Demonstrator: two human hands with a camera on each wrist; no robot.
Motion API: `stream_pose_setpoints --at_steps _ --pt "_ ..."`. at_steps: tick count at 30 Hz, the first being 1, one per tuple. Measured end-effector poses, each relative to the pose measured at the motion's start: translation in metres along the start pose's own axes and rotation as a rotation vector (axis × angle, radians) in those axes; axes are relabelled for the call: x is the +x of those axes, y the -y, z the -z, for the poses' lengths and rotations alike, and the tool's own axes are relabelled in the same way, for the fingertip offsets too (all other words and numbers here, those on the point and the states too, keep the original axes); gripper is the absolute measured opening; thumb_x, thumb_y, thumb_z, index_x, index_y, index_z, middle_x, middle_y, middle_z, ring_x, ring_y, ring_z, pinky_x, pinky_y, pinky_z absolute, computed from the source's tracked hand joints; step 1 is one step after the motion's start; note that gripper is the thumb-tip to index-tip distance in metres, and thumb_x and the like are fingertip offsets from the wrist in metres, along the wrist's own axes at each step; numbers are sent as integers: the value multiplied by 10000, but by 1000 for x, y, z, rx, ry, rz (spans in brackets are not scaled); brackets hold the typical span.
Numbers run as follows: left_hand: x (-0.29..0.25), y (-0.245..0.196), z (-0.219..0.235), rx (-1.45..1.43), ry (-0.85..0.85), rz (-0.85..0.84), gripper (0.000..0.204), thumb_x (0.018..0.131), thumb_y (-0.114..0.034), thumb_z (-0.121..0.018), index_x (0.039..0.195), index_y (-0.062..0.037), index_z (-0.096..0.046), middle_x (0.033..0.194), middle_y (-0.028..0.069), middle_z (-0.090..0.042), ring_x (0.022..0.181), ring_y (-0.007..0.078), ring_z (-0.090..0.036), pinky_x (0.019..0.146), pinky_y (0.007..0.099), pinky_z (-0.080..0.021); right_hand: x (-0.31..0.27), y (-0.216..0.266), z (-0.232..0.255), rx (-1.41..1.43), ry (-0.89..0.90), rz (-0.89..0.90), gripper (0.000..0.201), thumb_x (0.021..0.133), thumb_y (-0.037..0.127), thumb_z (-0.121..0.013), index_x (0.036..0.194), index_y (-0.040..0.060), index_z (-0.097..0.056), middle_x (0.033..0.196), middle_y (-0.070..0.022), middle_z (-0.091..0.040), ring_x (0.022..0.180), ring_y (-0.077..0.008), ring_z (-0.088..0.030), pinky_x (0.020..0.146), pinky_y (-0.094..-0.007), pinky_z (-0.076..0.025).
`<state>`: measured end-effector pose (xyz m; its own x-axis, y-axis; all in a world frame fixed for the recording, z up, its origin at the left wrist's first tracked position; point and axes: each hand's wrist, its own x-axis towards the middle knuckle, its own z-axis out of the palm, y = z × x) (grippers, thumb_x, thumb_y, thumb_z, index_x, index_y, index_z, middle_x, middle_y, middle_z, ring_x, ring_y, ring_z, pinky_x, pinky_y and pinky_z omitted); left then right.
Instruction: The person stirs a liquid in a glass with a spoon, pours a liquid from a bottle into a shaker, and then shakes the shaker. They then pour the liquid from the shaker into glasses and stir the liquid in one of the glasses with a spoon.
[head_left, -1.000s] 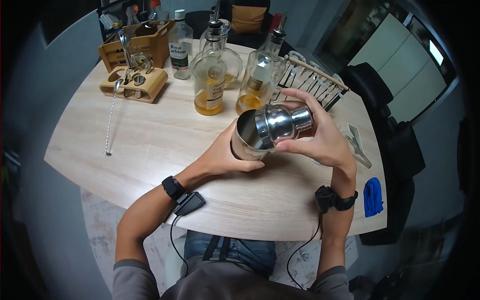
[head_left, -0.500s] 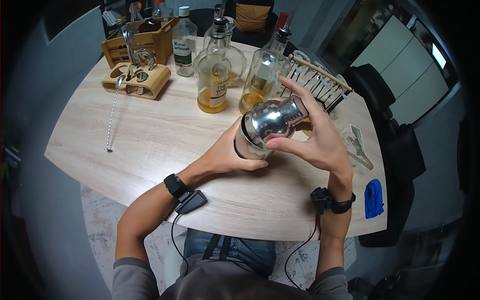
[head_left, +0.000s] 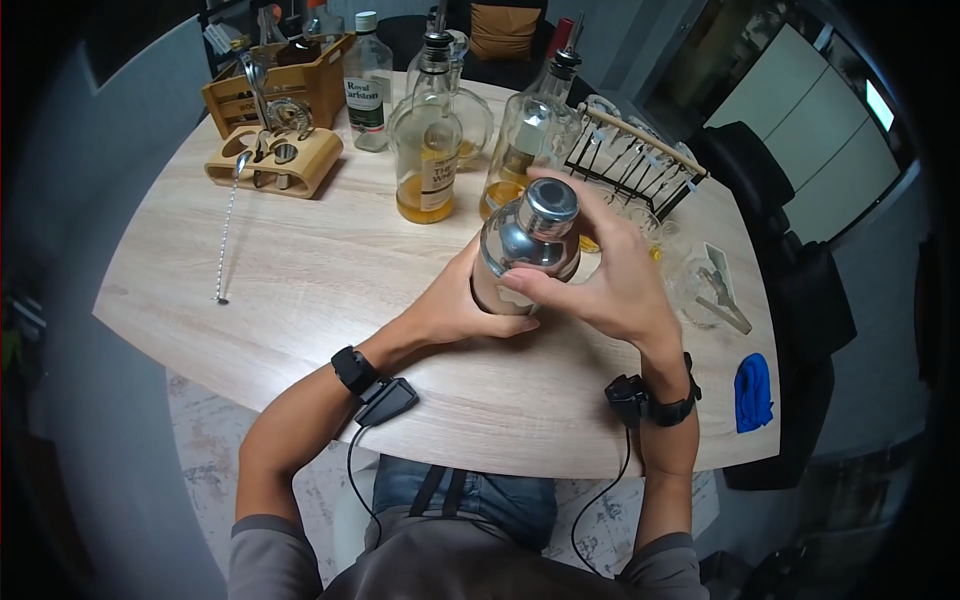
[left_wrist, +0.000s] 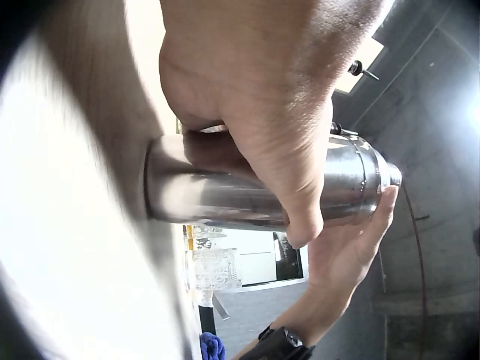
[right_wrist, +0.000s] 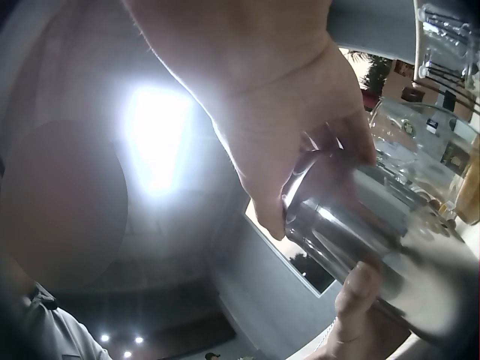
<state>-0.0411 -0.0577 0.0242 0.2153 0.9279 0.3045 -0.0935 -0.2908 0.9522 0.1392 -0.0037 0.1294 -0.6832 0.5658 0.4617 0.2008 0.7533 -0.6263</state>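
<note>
Between fingers (head_left: 592,208), metal shaker (head_left: 520,248), long axis near upright, cap (head_left: 551,200) up

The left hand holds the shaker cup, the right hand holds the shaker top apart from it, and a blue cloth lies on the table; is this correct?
No: the shaker top sits on the shaker cup, as the left wrist view shows. The left hand holds the cup, the right hand the top, and the blue cloth lies on the table.

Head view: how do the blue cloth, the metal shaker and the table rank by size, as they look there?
Largest to smallest:
1. Table
2. Metal shaker, though partly covered
3. Blue cloth
</note>
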Motion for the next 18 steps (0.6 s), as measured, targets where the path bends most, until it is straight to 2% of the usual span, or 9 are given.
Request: stream_pose_setpoints --at_steps 4,8,10,11,13,14,16,18 --pt "0 -1 -3 -21 1 -3 982 699 -227 -892 1490 -33 -343 1383 135 -536 1284 236 -532 1094 388 -429 -1 4 6 -65 61 -9 700 751 393 -851 1270 -20 -624 1056 -167 -731 949 -259 -718 852 -358 -552" --pt "1 -3 -3 19 1 -14 973 701 -215 -891 1487 -32 -348 1383 130 -538 1284 232 -532 1096 386 -426 -1 -1 11 10 122 -83 676 763 409 -838 1249 -14 -633 1040 -159 -730 896 -258 -713 806 -355 -549" --pt "1 -3 -3 11 10 20 972 695 -202 -894 1484 -31 -352 1381 130 -540 1283 235 -533 1096 384 -424 -3 -4 6 -45 69 19 679 760 424 -838 1245 -6 -635 1042 -156 -723 892 -253 -703 796 -360 -543" --pt "1 -2 -3 11 16 22 972 695 -202 -894 1484 -31 -352 1381 130 -540 1283 235 -533 1096 384 -424 -4 -4 6 -45 64 15 679 760 424 -838 1245 -6 -635 1042 -156 -723 892 -253 -703 796 -360 -543" --pt "3 0 -2 39 10 -14 970 692 -193 -895 1480 -28 -354 1377 129 -543 1283 235 -532 1094 384 -425 -3 -5 7 1 102 -79 768 737 449 -861 1302 4 -594 1102 -164 -706 983 -266 -700 857 -362 -542" --pt "3 0 -2 42 18 -14 970 692 -193 -895 1480 -28 -354 1377 129 -543 1283 235 -532 1094 384 -425 -3 -4 7 1 94 -80 768 737 449 -861 1302 4 -594 1102 -164 -706 983 -266 -700 857 -362 -542" --pt "2 0 -2 0 19 19 961 693 -191 -893 1474 -27 -358 1372 131 -544 1284 232 -528 1095 386 -424 -1 1 5 99 100 -75 841 740 335 -895 1421 34 -505 1214 -124 -667 1093 -229 -648 949 -355 -524" --pt "1 -1 -2 -7 25 68 961 692 -190 -893 1471 -23 -356 1369 131 -545 1282 230 -528 1094 385 -425 1 -6 -5 168 63 -55 904 724 327 -910 1456 45 -460 1245 -130 -653 1136 -234 -635 983 -364 -519"
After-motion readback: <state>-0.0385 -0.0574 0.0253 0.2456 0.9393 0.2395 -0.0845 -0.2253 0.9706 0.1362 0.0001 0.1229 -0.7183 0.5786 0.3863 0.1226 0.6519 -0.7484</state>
